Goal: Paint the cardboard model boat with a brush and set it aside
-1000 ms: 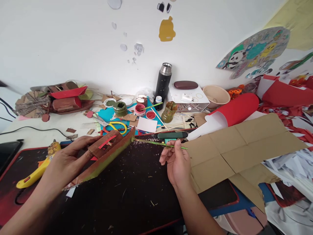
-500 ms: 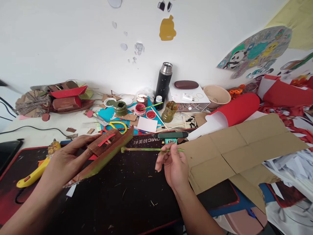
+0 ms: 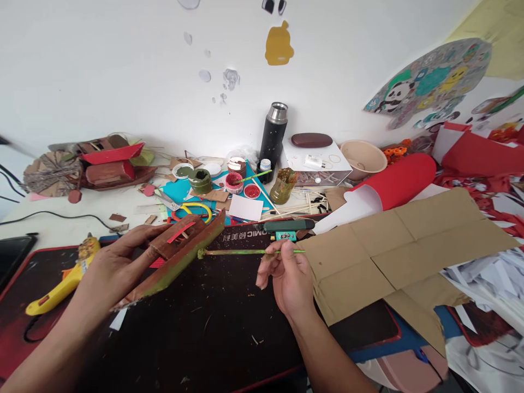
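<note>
My left hand (image 3: pixel 107 268) holds a brown cardboard model (image 3: pixel 176 252) with red strips on top, tilted above the dark desk mat (image 3: pixel 221 322). The model's lower edge is painted green. My right hand (image 3: pixel 289 278) grips a thin green-stained brush stick (image 3: pixel 241 252), held almost level. Its green tip touches the painted edge of the model.
Paint jars (image 3: pixel 200 181), a red paint pot (image 3: pixel 234 183), scissors (image 3: pixel 192 210) and a black flask (image 3: pixel 273 134) stand at the back. A flat cardboard sheet (image 3: pixel 401 245) lies right of my right hand. A yellow glue gun (image 3: pixel 61 283) lies at the left, a rolled red sheet (image 3: pixel 393 183) at the right.
The brush tip has slid down and left along the model's green edge. My right hand moved slightly left with it. The left hand keeps the model nearly still.
</note>
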Tool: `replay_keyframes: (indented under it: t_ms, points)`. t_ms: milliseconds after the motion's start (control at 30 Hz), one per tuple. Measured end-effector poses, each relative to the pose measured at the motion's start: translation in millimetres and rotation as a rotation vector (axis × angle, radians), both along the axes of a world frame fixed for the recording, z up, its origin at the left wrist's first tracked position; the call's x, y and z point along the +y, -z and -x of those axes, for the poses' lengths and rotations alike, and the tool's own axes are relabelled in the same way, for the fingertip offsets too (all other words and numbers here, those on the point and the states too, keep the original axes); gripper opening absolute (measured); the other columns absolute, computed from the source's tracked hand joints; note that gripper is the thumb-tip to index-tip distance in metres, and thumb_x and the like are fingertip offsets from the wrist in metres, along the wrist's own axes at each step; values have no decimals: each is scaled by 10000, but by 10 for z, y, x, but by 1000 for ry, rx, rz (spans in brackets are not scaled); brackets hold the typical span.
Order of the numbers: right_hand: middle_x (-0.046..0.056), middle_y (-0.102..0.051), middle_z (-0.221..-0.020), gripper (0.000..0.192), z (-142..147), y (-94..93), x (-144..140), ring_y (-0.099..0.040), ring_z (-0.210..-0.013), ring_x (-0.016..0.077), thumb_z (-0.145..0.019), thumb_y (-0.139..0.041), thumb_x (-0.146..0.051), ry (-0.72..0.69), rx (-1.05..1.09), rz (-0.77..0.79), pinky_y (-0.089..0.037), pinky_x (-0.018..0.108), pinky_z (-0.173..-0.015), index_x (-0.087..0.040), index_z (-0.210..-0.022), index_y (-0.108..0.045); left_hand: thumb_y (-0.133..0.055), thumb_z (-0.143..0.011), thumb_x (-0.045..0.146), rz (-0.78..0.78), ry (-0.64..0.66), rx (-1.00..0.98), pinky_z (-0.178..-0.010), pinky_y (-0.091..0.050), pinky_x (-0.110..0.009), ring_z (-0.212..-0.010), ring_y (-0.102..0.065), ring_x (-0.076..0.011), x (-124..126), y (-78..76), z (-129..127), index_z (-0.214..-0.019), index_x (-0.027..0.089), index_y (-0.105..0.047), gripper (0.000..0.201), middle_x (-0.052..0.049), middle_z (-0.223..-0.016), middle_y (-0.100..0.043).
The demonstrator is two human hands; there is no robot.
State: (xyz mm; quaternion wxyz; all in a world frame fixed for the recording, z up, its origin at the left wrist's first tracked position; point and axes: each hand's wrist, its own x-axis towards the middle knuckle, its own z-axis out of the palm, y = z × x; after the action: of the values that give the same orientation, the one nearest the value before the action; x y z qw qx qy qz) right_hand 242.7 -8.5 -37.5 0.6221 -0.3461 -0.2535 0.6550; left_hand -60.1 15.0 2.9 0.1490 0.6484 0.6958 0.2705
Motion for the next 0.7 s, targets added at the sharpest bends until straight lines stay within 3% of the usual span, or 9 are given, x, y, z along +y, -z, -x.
replay_keyframes:
  t_ms: [133, 267, 700]
  points:
    - [23, -811, -613, 528, 9, -7, -6, -740, -413, 157, -973, -868, -695, -58, 5, -11, -559, 182, -385, -181, -879, -794, -648, -835, 748, 104, -79, -150, -1053, -666, -433, -1208, -832, -340, 3, 7, -5, -1163, 301, -880, 601, -49, -1295, -886]
    - [21, -814, -621, 533, 5, -15, -10, -744, -423, 151, -950, -887, -701, 0, -6, 18, -558, 174, -393, -182, -875, -788, -637, -838, 741, 103, -78, -165, -1097, -646, -453, -1233, -817, -342, -12, -12, -19, -1168, 302, -875, 598, -53, -1303, -879]
    - [42, -819, -632, 545, 131, 3, -112, -739, -423, 163, -1022, -788, -711, -250, -4, -48, -542, 197, -390, -183, -889, -784, -543, -923, 676, -6, -68, 31, -1095, -612, -453, -1230, -777, -328, 45, 53, -94, -1266, 291, -865, 608, -77, -1274, -861]
